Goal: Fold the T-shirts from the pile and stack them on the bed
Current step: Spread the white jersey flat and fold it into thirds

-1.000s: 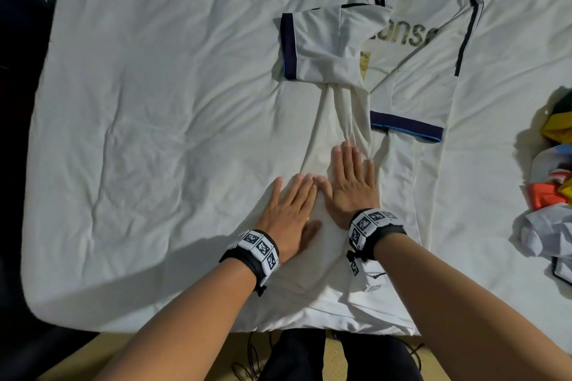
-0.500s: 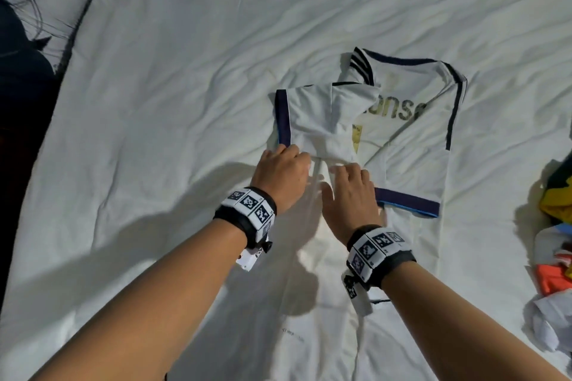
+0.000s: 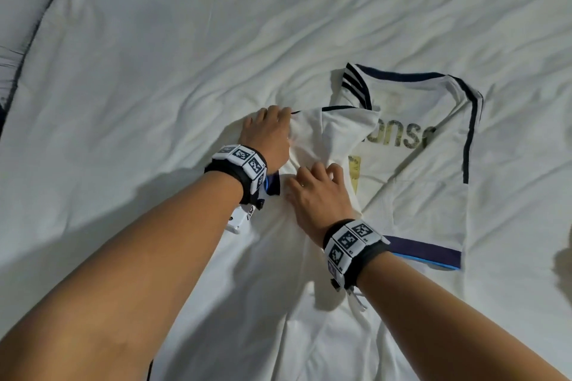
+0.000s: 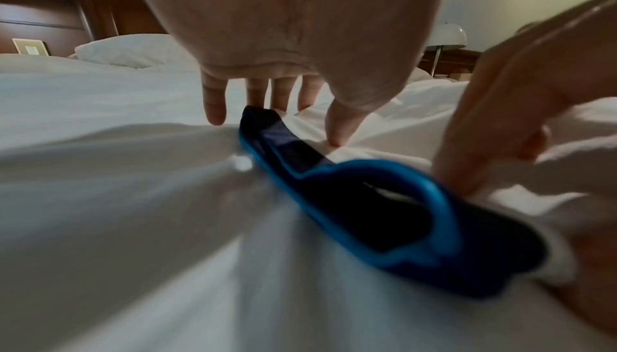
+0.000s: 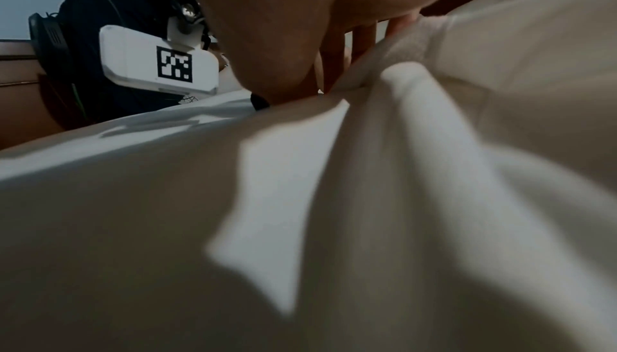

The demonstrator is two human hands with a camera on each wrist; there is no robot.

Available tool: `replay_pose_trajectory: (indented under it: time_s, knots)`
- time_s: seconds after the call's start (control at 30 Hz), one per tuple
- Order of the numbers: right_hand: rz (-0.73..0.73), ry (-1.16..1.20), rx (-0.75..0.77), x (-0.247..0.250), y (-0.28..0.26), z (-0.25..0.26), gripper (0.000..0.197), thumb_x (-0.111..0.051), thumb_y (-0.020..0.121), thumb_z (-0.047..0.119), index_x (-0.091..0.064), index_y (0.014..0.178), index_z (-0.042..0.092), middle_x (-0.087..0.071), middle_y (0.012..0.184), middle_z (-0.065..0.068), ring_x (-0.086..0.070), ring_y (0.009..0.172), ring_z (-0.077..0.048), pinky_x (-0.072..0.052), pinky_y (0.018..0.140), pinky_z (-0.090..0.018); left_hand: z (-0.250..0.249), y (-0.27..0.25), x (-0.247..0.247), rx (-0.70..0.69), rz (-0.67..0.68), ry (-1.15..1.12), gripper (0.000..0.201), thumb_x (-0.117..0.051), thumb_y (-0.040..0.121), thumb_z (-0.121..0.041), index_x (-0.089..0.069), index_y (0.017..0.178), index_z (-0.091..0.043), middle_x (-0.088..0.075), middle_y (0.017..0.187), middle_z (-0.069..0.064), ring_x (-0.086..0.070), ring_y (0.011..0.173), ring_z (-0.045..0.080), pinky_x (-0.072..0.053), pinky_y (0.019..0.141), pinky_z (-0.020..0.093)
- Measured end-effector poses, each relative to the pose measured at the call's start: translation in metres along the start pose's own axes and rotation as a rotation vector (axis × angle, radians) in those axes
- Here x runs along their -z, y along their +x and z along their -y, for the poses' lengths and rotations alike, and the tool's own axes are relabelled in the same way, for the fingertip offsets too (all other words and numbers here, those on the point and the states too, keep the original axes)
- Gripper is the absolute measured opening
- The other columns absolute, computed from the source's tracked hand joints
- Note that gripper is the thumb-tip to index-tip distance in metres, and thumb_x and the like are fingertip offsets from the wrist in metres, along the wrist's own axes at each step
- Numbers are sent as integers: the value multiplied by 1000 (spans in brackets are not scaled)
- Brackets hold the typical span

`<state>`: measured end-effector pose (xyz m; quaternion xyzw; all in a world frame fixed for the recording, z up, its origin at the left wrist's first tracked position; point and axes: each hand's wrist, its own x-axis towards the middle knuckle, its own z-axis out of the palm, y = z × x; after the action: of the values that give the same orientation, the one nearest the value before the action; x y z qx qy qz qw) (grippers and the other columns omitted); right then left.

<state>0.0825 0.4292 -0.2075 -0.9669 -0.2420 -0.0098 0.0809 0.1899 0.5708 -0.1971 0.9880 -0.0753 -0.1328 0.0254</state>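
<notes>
A white T-shirt [image 3: 418, 189] with navy trim lies on the bed, its right side folded in. My left hand [image 3: 272, 130] is at the outer edge of the left sleeve. In the left wrist view my left hand [image 4: 300, 120] has its thumb on the white cloth and its fingers behind the sleeve's navy and blue cuff [image 4: 333, 186], pinching it. My right hand [image 3: 318, 189] is just beside it, fingers curled into the sleeve cloth. The right wrist view shows my right hand [image 5: 333, 67] bunching a ridge of the T-shirt [image 5: 400, 173].
The wrinkled white bed sheet [image 3: 154, 71] spreads to the left and beyond the shirt. A pillow [image 3: 21, 9] lies at the far left. A dark wooden headboard [image 4: 40, 14] and a lamp [image 4: 447, 36] stand behind the bed.
Both hands moved up from the shirt's lower body to its left sleeve. They lay flat a second ago; now their fingers curl on the sleeve, and its cuff has bunched under my left wrist.
</notes>
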Motion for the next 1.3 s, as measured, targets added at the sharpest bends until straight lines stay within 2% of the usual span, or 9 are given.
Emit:
replay_pose_trajectory:
  time_s: [0.2,0.47,0.6,0.73,0.87,0.97,1.13,1.23,1.3]
  knots:
    - [-132,148,-164,20,-3,-7,23,-70,74,2,-62,90,17,-61,82,1,-52,84,-27,-33,88,-45,-8,1,35,84,63,-172,26,-57,100,-31,-59,122,-17,-63,125,9,-60,113,35,-46,98,45]
    - [-383,371,-455,92,-41,-49,27,-51,90,3,-67,104,20,-64,96,0,-53,93,-28,-35,87,-45,-54,-29,97,176,-7,-789,27,-63,95,-27,-63,82,-4,-55,69,0,-52,65,18,-36,52,18]
    - [-431,370,-508,102,-76,-76,30,-44,90,6,-68,103,18,-64,98,-1,-51,94,-28,-32,84,-40,-76,-56,78,273,-66,-1080,38,-65,87,-26,-60,76,10,-44,68,7,-42,64,19,-31,61,31]
    - [-344,271,-508,88,-114,-97,26,-53,91,2,-70,103,18,-65,96,-1,-52,92,-29,-34,84,-41,-99,-92,31,435,44,-1252,18,-62,93,-21,-63,82,-7,-49,80,3,-43,73,16,-35,68,31]
    - [-122,125,-530,70,-143,-111,30,-67,81,-1,-73,101,20,-68,99,0,-54,96,-31,-36,87,-45,-116,-114,-12,563,182,-1234,22,-63,92,-29,-54,74,-19,-41,71,4,-46,71,20,-56,75,50]
    - [107,63,-574,69,-148,-107,30,-58,80,10,-75,101,24,-68,104,2,-53,104,-28,-33,95,-46,-118,-119,-27,590,209,-1256,38,-62,83,-41,-41,59,-21,-31,57,-8,-44,66,24,-59,73,65]
    - [123,112,-590,76,-130,-89,54,-51,76,27,-57,130,19,-48,145,-9,-35,137,-32,-28,113,-50,-123,-122,2,547,81,-1142,22,-51,86,-27,-52,66,-20,-46,70,4,-50,68,30,-58,60,47]
    - [185,205,-499,65,-115,-81,67,-41,84,36,-37,148,15,-25,163,-11,-16,152,-32,-17,123,-50,-115,-113,3,386,-63,-786,25,-50,89,-15,-72,98,-19,-68,98,6,-60,91,32,-52,81,41]
    - [213,233,-460,52,-111,-78,69,-36,90,37,-26,155,15,-10,168,-11,-3,156,-30,-10,126,-51,-110,-99,3,303,-94,-640,31,-53,95,-14,-66,123,-18,-61,121,8,-61,107,32,-50,92,46]
